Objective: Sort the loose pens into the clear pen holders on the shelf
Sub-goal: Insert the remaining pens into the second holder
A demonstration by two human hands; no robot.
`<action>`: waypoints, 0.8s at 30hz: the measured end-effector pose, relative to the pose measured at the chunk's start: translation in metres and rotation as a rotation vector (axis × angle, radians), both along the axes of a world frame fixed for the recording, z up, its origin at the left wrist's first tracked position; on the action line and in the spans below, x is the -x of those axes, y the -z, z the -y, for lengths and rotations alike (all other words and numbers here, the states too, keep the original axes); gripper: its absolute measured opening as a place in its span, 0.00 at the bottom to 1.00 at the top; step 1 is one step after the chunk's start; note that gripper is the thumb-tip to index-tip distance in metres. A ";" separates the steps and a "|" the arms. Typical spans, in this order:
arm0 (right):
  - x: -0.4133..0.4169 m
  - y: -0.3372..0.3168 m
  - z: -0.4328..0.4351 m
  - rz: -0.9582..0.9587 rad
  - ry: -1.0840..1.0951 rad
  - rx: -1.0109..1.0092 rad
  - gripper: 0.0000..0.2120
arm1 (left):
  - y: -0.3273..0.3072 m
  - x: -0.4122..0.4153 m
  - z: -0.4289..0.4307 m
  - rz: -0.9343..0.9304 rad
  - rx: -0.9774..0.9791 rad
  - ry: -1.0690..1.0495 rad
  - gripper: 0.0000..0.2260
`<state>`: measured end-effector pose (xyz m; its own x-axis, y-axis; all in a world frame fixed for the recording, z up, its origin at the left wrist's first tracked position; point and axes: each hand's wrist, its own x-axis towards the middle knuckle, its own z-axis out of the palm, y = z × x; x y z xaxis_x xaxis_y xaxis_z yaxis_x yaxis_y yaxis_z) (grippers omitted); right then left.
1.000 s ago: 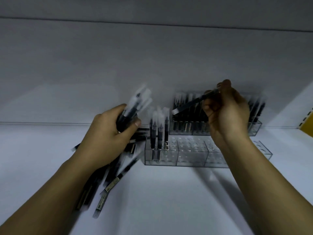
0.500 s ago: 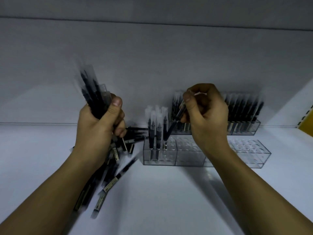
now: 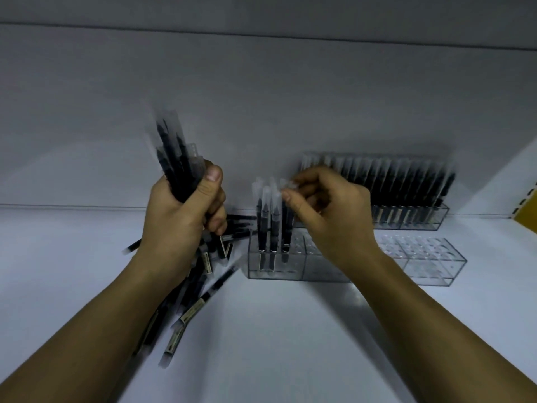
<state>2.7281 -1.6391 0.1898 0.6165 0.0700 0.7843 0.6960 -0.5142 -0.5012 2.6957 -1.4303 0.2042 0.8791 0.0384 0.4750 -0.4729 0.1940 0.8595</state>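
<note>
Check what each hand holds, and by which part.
Left hand grips a bundle of pens around their barrels, clear caps pointing up. Right hand pinches the clear cap end of one pen standing in the front clear pen holder.

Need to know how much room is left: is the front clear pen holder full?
No, mostly empty. The front holder has only a few pens standing at its left end; the holes visible farther right are bare.

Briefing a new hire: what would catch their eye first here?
The left hand grips an upright bundle of black pens with clear caps, left of centre. The right hand pinches the top of one black pen standing in the near clear plastic pen holder; behind, a second clear holder is packed full.
</note>
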 end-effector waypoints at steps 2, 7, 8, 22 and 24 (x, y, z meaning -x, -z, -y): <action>-0.001 0.002 0.000 -0.023 0.000 0.013 0.08 | 0.001 -0.001 0.000 -0.021 0.018 0.024 0.09; 0.003 0.000 -0.001 -0.033 0.002 -0.042 0.11 | 0.002 0.000 0.000 -0.014 -0.012 0.070 0.06; 0.005 -0.001 -0.002 -0.013 0.003 -0.067 0.11 | 0.002 0.001 0.001 0.003 -0.044 0.063 0.04; 0.026 -0.015 -0.020 -0.013 -0.336 -0.148 0.07 | -0.002 0.023 0.019 -0.007 -0.401 0.166 0.06; 0.025 -0.014 -0.018 -0.015 -0.315 -0.146 0.05 | -0.001 0.021 0.019 -0.033 -0.342 0.204 0.09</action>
